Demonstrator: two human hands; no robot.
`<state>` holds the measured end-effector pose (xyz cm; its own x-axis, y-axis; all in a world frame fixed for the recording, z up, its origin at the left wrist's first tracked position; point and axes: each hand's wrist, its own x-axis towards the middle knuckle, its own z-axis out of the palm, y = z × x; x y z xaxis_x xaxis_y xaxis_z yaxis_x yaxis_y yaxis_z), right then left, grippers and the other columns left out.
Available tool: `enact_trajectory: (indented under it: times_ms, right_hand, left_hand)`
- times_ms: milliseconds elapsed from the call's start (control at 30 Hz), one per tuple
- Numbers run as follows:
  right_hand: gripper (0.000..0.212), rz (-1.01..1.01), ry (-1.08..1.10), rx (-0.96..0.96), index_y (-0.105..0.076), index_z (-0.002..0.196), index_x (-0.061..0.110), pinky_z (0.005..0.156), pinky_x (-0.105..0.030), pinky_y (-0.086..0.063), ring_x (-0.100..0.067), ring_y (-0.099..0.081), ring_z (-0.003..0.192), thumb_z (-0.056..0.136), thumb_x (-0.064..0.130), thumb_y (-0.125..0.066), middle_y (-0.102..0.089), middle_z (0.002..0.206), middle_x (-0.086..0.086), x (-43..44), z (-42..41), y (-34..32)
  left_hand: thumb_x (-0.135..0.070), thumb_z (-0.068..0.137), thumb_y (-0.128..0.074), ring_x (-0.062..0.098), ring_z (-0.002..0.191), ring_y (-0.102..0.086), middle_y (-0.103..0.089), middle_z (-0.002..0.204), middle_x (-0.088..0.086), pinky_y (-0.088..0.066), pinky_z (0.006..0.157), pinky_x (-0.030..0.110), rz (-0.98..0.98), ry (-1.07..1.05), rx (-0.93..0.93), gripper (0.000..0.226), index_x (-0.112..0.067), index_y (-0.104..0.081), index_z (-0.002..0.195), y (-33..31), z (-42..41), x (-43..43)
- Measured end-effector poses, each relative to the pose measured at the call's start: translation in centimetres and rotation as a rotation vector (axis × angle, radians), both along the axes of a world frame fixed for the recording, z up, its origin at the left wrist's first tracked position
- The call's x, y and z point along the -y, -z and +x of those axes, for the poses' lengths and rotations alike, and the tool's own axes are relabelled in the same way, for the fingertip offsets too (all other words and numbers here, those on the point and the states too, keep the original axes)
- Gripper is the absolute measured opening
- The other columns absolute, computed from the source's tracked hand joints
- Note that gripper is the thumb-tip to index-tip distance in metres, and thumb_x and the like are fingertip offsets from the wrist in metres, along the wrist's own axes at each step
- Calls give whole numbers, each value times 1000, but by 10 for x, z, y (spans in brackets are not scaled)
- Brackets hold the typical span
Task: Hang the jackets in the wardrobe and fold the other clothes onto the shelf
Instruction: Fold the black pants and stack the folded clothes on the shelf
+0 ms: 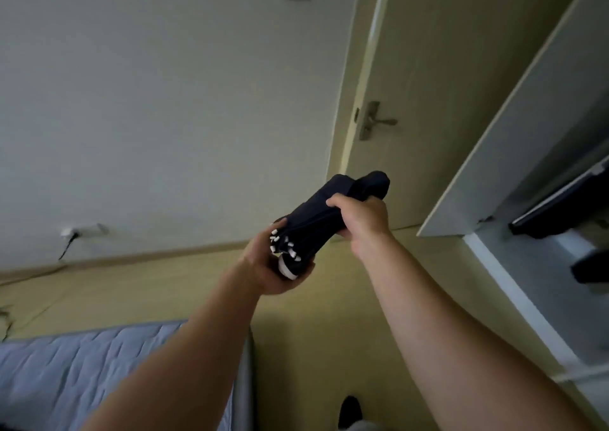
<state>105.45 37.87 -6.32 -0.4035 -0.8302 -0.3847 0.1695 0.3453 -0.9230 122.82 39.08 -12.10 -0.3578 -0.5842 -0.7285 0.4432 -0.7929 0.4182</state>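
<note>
Holding one folded navy garment [314, 214], left grip [273, 267] cupping below, right grip [362, 221] clasping above

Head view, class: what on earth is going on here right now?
A person holds a folded dark navy garment in mid-air with both hands. The left hand cups its lower end, which has white markings, and the right hand grips its upper part. The wardrobe door stands open on the right, with dark items inside, too blurred to identify. A blue mattress lies lower left. The garment is not yet on any shelf.
</note>
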Motion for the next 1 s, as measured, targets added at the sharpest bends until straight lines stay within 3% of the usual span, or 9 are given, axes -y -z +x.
enact_trajectory:
  times_ms: [100, 233, 400, 600, 733, 800, 867, 933, 1000]
  right_hand:
    - [50, -39, 150, 38, -61, 118, 11, 65, -34, -62, -21, -68, 86, 72, 14, -81, -69, 102, -6, 3, -67, -33]
    - [56, -97, 371, 127, -55, 128, 9, 68, -35, -60, -24, -65, 93, 78, 14, -80, -65, 111, -7, 2, -152, -55]
    - [65, -165, 600, 441, -51, 138, 11, 88, -48, -58, -35, -66, 107, 82, 22, -82, -64, 126, -14, -3, -237, -75]
    - [56, -241, 657, 738, -56, 129, 7, 41, -39, -54, -37, -71, 91, 89, 43, -74, -71, 112, -19, 18, -323, -88]
    - [41, -154, 661, 662, -62, 121, 7, 47, -38, -57, -34, -72, 89, 94, 38, -67, -72, 108, -17, 46, -386, -90]
    - [32, -117, 709, 571, -65, 121, 2, 74, -47, -61, -38, -71, 96, 95, 20, -62, -71, 112, -20, 64, -420, -88]
    - [32, -105, 746, 474, -65, 120, -1, 90, -53, -57, -40, -70, 98, 91, 12, -62, -70, 112, -22, 84, -454, -89]
    - [34, -113, 816, 364, -65, 120, 0, 90, -51, -58, -37, -70, 93, 88, 12, -66, -71, 107, -19, 104, -485, -93]
    - [40, -123, 880, 239, -63, 124, 3, 87, -48, -59, -34, -69, 88, 86, 14, -69, -70, 106, -15, 124, -512, -101]
  left_hand:
    - [-34, 69, -81, 28, 80, -75, -76, 103, 10, -62, 71, 37, -121, 88, -19, 38, -6, -80, 95, -37, -64, 28]
    - [-17, 94, -60, 24, 57, -72, -74, 71, 13, -57, 49, 30, -287, 185, -66, 29, -1, -77, 78, -82, -157, 54]
    - [-8, 100, -56, 24, 59, -71, -71, 75, 13, -59, 50, 31, -409, 306, 7, 16, 3, -66, 94, -116, -279, 83]
    - [-18, 82, -81, 25, 64, -72, -74, 72, 10, -60, 70, 33, -514, 412, 252, 24, -1, -63, 85, -139, -414, 120]
    - [-19, 66, -92, 24, 58, -74, -75, 69, 11, -56, 49, 27, -608, 370, 370, 39, -1, -66, 88, -138, -487, 144]
    - [-17, 69, -91, 22, 55, -73, -74, 65, 9, -54, 44, 26, -599, 401, 340, 35, -2, -65, 86, -135, -519, 155]
    - [-17, 74, -88, 27, 69, -76, -77, 77, 13, -62, 61, 35, -556, 454, 254, 34, 0, -69, 95, -133, -551, 172]
    - [-19, 79, -85, 34, 88, -75, -77, 94, 19, -60, 88, 47, -492, 508, 144, 32, 0, -71, 99, -133, -577, 189]
    - [-25, 87, -79, 35, 94, -74, -75, 104, 21, -58, 90, 48, -386, 545, -18, 31, 1, -71, 103, -134, -599, 209]
